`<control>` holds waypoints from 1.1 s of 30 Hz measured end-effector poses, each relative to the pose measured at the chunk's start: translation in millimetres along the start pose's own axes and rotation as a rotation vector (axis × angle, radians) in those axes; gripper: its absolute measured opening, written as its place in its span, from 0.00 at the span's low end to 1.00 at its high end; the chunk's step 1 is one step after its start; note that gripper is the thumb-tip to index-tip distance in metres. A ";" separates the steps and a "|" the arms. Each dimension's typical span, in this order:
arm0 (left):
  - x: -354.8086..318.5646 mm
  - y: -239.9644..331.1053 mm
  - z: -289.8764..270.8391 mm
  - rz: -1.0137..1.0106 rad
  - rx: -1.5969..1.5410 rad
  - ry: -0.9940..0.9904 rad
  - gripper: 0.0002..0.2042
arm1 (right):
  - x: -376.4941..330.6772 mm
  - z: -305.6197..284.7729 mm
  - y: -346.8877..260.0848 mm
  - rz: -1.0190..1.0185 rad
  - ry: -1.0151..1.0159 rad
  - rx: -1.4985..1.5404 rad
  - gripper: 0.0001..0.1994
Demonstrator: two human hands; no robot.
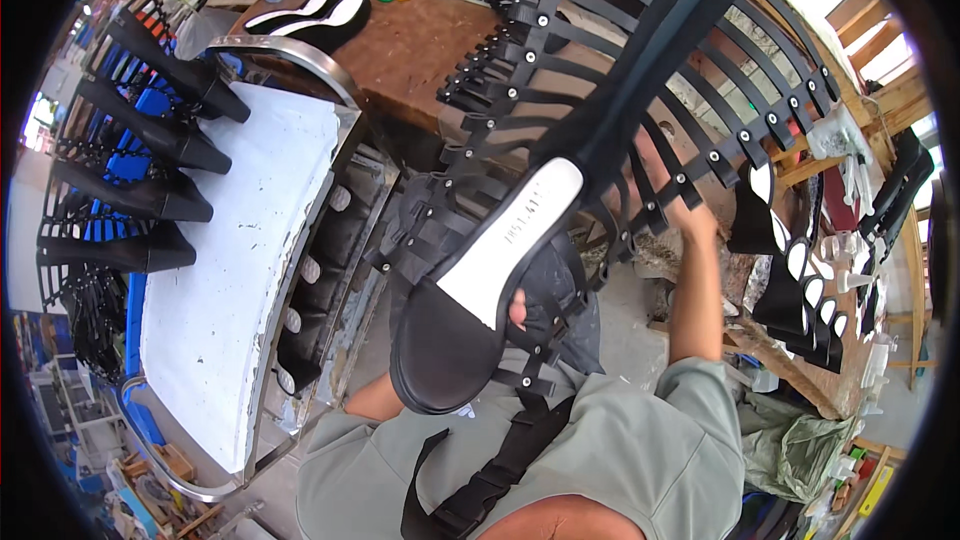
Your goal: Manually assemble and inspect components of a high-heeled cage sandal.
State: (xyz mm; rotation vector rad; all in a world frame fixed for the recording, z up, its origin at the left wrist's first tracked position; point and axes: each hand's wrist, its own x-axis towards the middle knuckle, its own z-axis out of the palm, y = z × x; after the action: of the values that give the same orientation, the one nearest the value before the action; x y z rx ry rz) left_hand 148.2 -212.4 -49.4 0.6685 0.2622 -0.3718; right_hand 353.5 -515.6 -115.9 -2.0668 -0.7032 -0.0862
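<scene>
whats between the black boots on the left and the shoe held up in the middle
The head view shows a white board, then, past its edge, dark, pale-ended pieces on the metal rack's lower level, before the held shoe.

Matt strappy boot (598,128), glossy metal studs (542,20), smooth insole (480,285), cloth shirt (650,440) near, shiny metal rail (303,50) left, wooden bench (430,52) far

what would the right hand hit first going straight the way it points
Most likely the black strip of the strappy shoe, just up and left of the right hand; straps partly cover the hand, so depth is unclear.
</scene>
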 end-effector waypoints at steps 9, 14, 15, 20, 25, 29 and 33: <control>49.1 -36.6 -84.5 -0.033 -0.181 -0.087 0.32 | -38.6 119.6 -102.9 0.223 0.494 1.406 0.34; 73.1 -5.5 -39.7 0.726 0.203 0.057 0.36 | -33.8 140.9 -149.3 0.208 0.587 1.239 0.32; 82.0 6.1 -38.5 0.562 -0.287 0.179 0.30 | -41.4 149.6 -141.8 0.155 0.541 1.131 0.32; 79.7 55.7 -42.7 0.514 0.496 -0.033 0.33 | -81.2 93.9 -36.3 0.438 0.379 1.585 0.21; 38.0 62.1 -37.1 0.348 0.920 -0.134 0.34 | -21.7 62.4 -146.3 0.175 0.075 0.632 0.07; 28.6 58.6 -24.3 0.231 0.950 -0.247 0.33 | -14.0 84.7 -181.8 -0.010 -0.279 0.316 0.09; 27.8 59.9 -23.6 0.162 0.972 -0.296 0.33 | -18.5 92.7 -209.5 0.017 -0.111 0.254 0.06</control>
State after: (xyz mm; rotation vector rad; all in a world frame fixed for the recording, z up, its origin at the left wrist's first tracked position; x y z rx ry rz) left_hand 195.4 -160.9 -44.0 1.5592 -0.2878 -0.4293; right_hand 211.8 -363.8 -17.3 -1.8435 -0.7243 0.1229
